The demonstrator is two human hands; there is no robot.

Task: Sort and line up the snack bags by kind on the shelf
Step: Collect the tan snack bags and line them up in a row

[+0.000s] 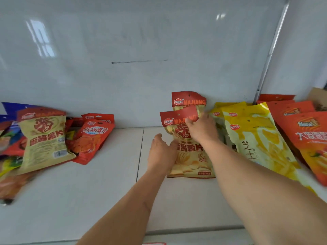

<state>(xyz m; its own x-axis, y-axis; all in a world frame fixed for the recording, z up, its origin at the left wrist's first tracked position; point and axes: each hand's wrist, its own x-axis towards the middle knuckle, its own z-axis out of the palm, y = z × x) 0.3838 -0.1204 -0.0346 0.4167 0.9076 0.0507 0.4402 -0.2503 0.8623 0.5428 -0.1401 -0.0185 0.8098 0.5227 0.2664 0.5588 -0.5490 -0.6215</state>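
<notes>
Snack bags are sorted at the shelf's (106,191) right half, where the front MAJIANG bag (190,156) leans at 12 o'clock from the wrists. The right hand (203,129) lies spread on its upper face; the left hand (161,149) presses open against its left edge, neither grip clamped. A second MAJIANG bag (188,101) stands behind. Yellow bags (256,138) and orange bags (307,137) stand at 3 o'clock; a mixed pile (44,138) at 9 o'clock.
</notes>
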